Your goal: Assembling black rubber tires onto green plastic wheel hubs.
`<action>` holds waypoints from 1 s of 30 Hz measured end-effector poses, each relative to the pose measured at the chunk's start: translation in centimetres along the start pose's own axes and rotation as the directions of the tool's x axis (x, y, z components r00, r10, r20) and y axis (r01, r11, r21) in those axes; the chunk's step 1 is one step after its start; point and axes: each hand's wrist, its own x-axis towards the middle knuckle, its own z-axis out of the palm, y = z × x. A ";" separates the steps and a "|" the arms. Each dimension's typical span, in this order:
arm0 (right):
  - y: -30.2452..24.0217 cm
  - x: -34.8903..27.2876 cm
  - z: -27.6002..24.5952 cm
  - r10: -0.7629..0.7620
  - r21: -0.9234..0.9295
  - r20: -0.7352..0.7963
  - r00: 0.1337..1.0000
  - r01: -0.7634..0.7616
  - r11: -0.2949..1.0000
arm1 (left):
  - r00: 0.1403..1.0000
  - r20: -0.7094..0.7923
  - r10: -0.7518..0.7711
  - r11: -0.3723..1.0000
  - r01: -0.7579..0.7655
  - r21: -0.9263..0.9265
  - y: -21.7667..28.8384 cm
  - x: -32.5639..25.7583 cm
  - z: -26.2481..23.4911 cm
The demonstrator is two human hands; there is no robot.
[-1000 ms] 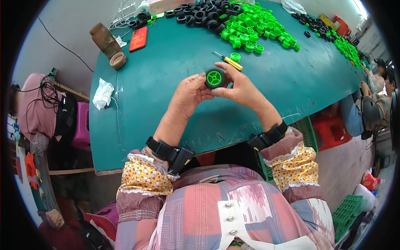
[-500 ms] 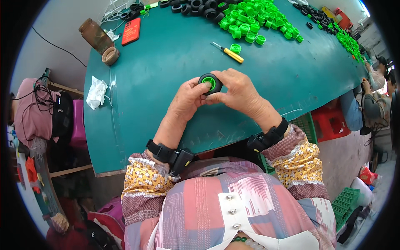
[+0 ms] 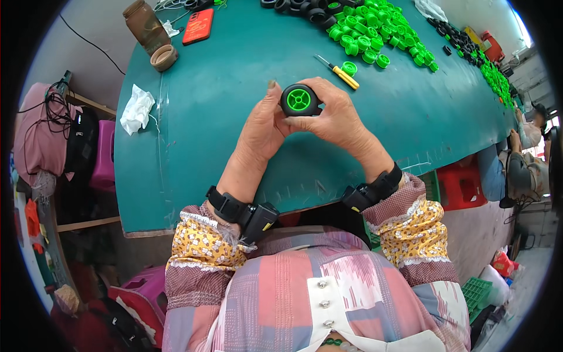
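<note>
**Toy wheel held in both hands over the counter**

Versus half a second ago: the wheel [image 3: 299, 100] sits higher and its face is turned more squarely to the camera, so the green hub spokes show clearly. Grip looks the same. The left hand [image 3: 262, 126] and right hand [image 3: 331, 117] are pressed in from either side, fingertips pinching the black tyre just above the teal counter [image 3: 193, 141].

Counts: one yellow-handled screwdriver [image 3: 337, 71], one loose green hub [image 3: 349, 68] beside it, one red phone [image 3: 198, 26], one crumpled tissue [image 3: 136, 109].

Green hub pile [image 3: 375, 35] and black tyre row [image 3: 299, 7]: too many to count (partly overlapping).

Containers: brown jar [image 3: 142, 23], its lid [image 3: 163, 57] off beside it; contents not visible.
</note>
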 end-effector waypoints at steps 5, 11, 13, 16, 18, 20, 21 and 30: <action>0.6 -0.2 1.1 0.060 0.080 -0.021 0.998 -0.058 0.995 | 1.000 -0.017 -0.019 0.994 0.017 -0.109 -0.2 0.4 -0.3; 0.2 0.4 1.4 -0.064 0.003 0.039 0.997 0.064 0.998 | 0.989 -0.144 0.015 1.000 -0.014 0.011 -0.6 0.5 -0.3; -0.6 0.5 1.2 0.043 -0.044 0.005 0.999 -0.043 0.998 | 0.999 -0.045 0.006 0.995 -0.002 0.095 -0.2 0.1 0.0; -0.8 0.5 1.3 0.120 -0.031 -0.047 0.992 -0.122 0.992 | 0.999 -0.040 0.020 0.982 -0.012 0.190 0.0 0.1 0.4; -0.3 0.5 1.4 0.100 0.018 0.017 0.995 -0.100 0.995 | 1.000 -0.007 -0.008 0.964 0.009 0.266 0.4 0.2 0.2; 0.1 0.4 1.3 0.072 0.098 0.118 0.990 -0.084 0.992 | 0.991 0.096 -0.095 0.929 0.053 0.366 1.5 0.2 -1.1; -0.2 0.5 0.5 0.049 0.150 0.183 0.982 -0.078 0.986 | 0.984 0.120 -0.132 0.926 0.079 0.369 1.6 0.1 -1.3; -0.4 0.2 0.8 0.124 0.078 -0.011 0.992 -0.123 0.989 | 0.999 -0.002 -0.051 0.975 0.050 0.219 0.4 0.0 0.2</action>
